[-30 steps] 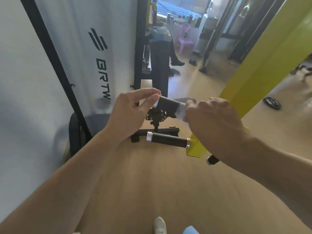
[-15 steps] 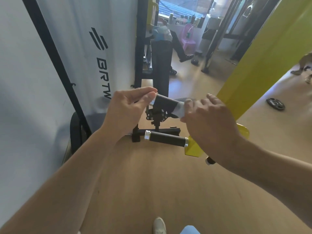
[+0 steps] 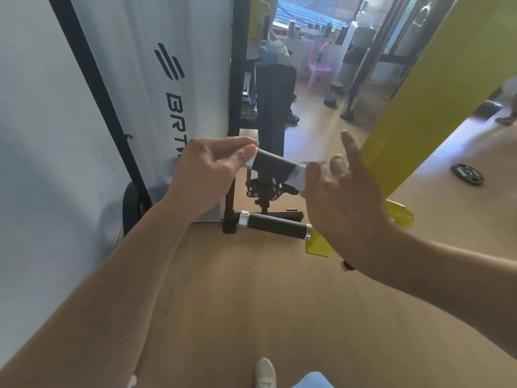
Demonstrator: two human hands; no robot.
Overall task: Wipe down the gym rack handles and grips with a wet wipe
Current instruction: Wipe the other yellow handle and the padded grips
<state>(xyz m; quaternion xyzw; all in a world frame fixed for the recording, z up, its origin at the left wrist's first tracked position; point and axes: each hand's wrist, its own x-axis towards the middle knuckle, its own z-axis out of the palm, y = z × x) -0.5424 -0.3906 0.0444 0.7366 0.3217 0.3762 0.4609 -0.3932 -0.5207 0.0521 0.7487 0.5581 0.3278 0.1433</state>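
A black foam grip (image 3: 272, 166) juts left from the yellow rack arm (image 3: 436, 93) at chest height. My left hand (image 3: 208, 175) pinches the grip's silver end cap between thumb and fingertips. My right hand (image 3: 344, 197) is at the grip's right end, holding a pale wet wipe (image 3: 298, 177) against the grip with thumb and lower fingers while the index finger sticks up. A second black grip (image 3: 275, 225) with silver collars lies lower, free of both hands. The tip of a third handle (image 3: 347, 266) peeks out under my right wrist.
A white panel (image 3: 156, 79) with a black frame stands close on the left. A black bench (image 3: 275, 99) and a black bracket (image 3: 264, 189) lie straight ahead. On the wooden floor at right lies a weight plate (image 3: 466, 175). A pink chair (image 3: 319, 65) stands far back.
My right hand has loosened: its fingers were curled round the wipe on the grip and now spread, the index finger raised. The left hand has kept its pinch on the end cap.
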